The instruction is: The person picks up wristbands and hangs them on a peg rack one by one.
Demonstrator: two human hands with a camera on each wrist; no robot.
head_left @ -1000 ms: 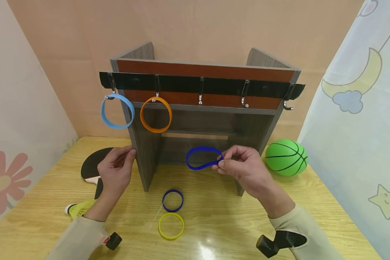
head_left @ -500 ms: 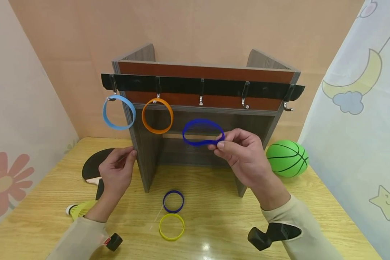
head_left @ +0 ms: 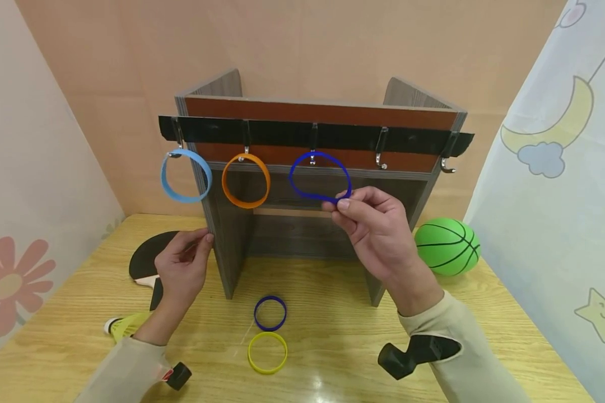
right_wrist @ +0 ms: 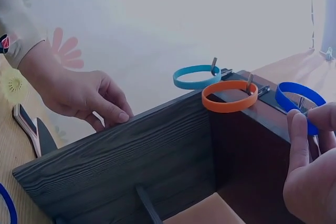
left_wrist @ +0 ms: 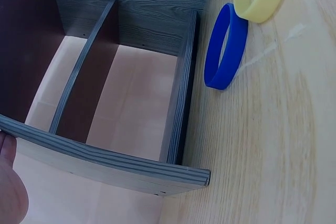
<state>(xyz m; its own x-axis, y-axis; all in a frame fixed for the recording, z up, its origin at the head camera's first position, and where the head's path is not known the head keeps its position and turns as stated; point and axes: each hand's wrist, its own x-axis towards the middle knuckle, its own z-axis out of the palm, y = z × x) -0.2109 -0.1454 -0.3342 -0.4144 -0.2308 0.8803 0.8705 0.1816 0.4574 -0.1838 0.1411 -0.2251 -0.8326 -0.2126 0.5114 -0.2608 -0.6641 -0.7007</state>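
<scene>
My right hand [head_left: 378,229] pinches a blue silicone wristband [head_left: 305,195] by its lower right edge. The loop is held up at the middle hook [head_left: 312,160], and in the right wrist view the hook tip shows within it. Whether the band bears on the hook I cannot tell. My left hand [head_left: 184,266] grips the front edge of the left side panel of a grey wooden shelf [head_left: 227,240], thumb and fingers on the edge. A light blue wristband [head_left: 184,199] hangs on the leftmost hook, an orange wristband [head_left: 246,205] on the second.
Another blue wristband [head_left: 270,329] and a yellow wristband [head_left: 267,371] lie on the table in front of the shelf. Two hooks [head_left: 381,164] sit further right. A green ball [head_left: 447,246] stands right; a table tennis paddle [head_left: 146,257] and yellow shuttlecock [head_left: 126,326] lie left.
My right hand has raised the blue wristband from below the hook strip to the middle hook, tilting the loop more upright. The left hand keeps its place on the panel.
</scene>
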